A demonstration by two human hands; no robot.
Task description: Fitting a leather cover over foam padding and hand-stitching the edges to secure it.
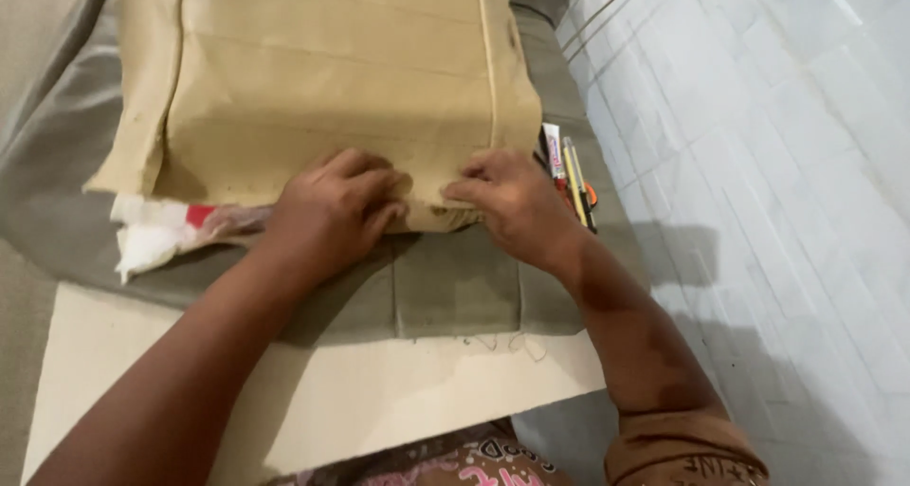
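- A single view comes from a camera worn on the person's head.
- It looks steeply down and forward, over both forearms, which enter from the bottom edge.
- It sits close: the left hand (334, 213) and right hand (512, 201) lie near the middle of the frame.
- The tan fabric piece (332, 69) fills the upper middle; the white tiled floor (777, 164) takes the right side.
- No second view shares the scene.

The tan woven cloth cover (332, 69) looks matt and slightly coarse, with stitched seams. Under it, the grey-olive fabric (455, 287) has a faint satin sheen. The pale flat cardboard sheet (313, 401) appears smooth and dull. The white floor tiles (758, 116) look lightly glossy.
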